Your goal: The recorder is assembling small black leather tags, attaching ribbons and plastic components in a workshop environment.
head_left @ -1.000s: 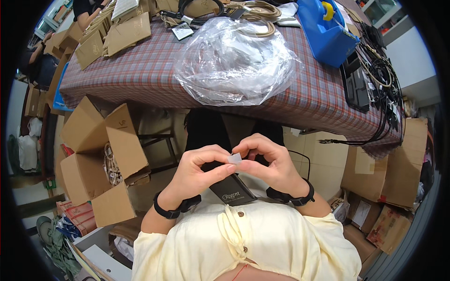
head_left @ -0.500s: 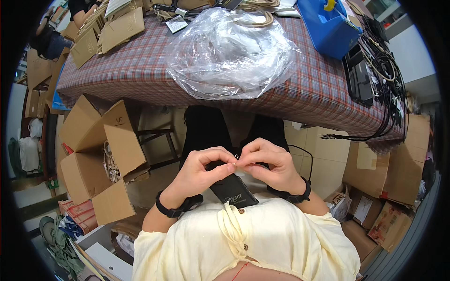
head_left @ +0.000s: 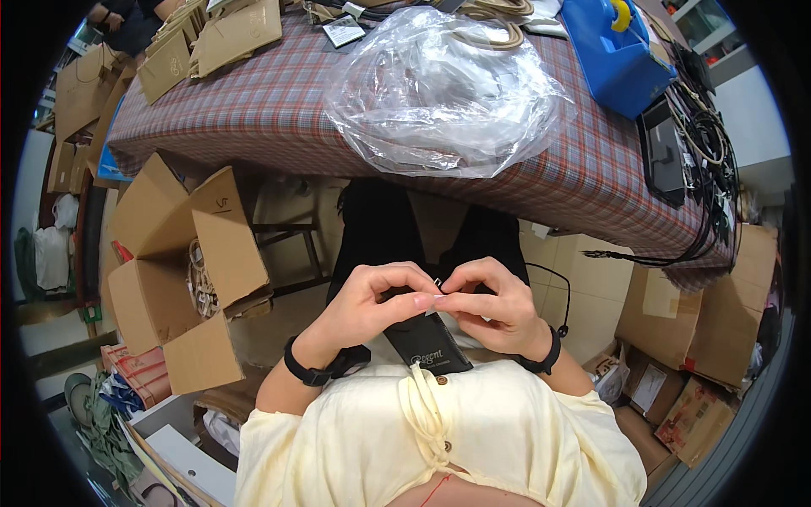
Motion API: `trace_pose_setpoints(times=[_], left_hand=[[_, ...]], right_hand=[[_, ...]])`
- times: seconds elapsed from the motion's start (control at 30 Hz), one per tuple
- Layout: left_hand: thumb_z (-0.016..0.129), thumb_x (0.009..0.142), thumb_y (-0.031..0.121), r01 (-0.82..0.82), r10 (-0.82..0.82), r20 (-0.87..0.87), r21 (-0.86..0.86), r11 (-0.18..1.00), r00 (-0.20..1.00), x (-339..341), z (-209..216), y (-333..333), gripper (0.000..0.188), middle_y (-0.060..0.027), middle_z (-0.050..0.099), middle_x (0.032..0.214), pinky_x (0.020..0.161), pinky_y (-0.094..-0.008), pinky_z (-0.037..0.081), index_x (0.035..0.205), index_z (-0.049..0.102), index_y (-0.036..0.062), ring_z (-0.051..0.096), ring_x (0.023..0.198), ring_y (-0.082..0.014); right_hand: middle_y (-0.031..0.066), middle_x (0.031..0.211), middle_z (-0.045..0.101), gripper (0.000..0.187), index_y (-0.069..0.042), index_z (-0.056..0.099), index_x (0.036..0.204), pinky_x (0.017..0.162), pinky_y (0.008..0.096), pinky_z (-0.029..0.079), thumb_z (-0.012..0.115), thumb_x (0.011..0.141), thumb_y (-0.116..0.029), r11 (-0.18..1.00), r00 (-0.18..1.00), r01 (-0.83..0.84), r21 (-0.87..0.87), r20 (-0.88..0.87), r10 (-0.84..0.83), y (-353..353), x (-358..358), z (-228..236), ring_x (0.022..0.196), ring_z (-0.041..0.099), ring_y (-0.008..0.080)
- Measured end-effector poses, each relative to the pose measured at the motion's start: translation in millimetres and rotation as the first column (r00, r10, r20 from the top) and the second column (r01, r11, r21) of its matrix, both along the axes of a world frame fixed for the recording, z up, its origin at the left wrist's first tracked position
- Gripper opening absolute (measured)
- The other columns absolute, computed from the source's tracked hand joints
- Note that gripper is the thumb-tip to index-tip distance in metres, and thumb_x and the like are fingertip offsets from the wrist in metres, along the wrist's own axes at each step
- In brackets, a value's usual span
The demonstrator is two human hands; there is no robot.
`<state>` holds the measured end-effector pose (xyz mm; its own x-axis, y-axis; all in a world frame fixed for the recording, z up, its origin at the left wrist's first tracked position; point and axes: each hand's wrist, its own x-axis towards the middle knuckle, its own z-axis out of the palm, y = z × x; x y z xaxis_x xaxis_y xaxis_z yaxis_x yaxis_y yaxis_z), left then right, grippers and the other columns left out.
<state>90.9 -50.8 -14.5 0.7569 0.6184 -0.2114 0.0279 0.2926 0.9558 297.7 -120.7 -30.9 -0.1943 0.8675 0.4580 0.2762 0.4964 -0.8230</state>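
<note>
My left hand (head_left: 382, 297) and my right hand (head_left: 494, 302) meet above my lap, with thumbs and index fingers pinched together. Between the fingertips is a tiny pale piece, too small to make out. A small shiny metal bit (head_left: 438, 283) shows just beyond the fingertips. Below the hands a flat black packet (head_left: 429, 346) with light lettering lies against my shirt. Its upper end is hidden behind my fingers, so I cannot tell whether they hold it.
Ahead, a table with a checked cloth (head_left: 253, 127) carries a clear plastic bag (head_left: 448, 101), brown envelopes (head_left: 241, 38), a blue tape dispenser (head_left: 612, 63) and black cables (head_left: 714, 144). An open carton (head_left: 232, 245) stands left; more cartons (head_left: 710, 313) stand right. A person (head_left: 127, 21) is at far left.
The view has shifted slightly, so the table things appear farther right. My hands stay together over the packet, the right fingers slightly re-positioned on the pinch.
</note>
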Motion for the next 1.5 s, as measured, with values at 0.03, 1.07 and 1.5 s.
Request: trace_pose_setpoints(times=[0.03,1.07,1.5], left_hand=[[0.063,0.089,0.008,-0.002,0.002,-0.001,-0.001,1.000,1.000,0.3,-0.7,-0.5,0.014,-0.0041,0.066,0.088,0.069,-0.0214,0.045,0.097,0.070,-0.0006,0.058,0.077,-0.0081],[0.065,0.084,0.002,-0.234,0.265,-0.049,0.335,0.913,0.963,10.1,-0.6,-10.4,0.008,-0.0079,0.066,0.090,0.077,-0.0250,0.046,0.090,0.067,-0.0033,0.059,0.083,-0.0125],[0.067,0.085,0.004,-0.298,0.330,-0.025,0.369,0.880,0.944,13.5,-4.0,-11.8,0.007,-0.0074,0.067,0.090,0.075,-0.0256,0.048,0.090,0.066,-0.0002,0.062,0.083,-0.0148]], right_hand=[[0.0068,0.099,0.061,0.039,-0.010,0.072,0.102,0.061,0.0260,0.050,0.071,0.066,0.005,0.999,1.000,0.012,0.032,0.025,-0.013,0.5,0.3,0.2,0.081,0.059,0.0185],[0.0065,0.082,0.061,0.007,0.001,0.063,0.089,0.057,0.0233,0.046,0.065,0.084,-0.004,0.905,0.974,0.150,-0.398,-0.097,-0.204,1.9,-9.9,14.9,0.068,0.058,0.0118],[0.0024,0.090,0.063,0.014,-0.001,0.064,0.095,0.069,0.0221,0.048,0.066,0.089,-0.014,0.750,0.882,-0.108,-0.653,-0.412,-0.231,4.2,-7.8,14.0,0.081,0.059,0.0076]])
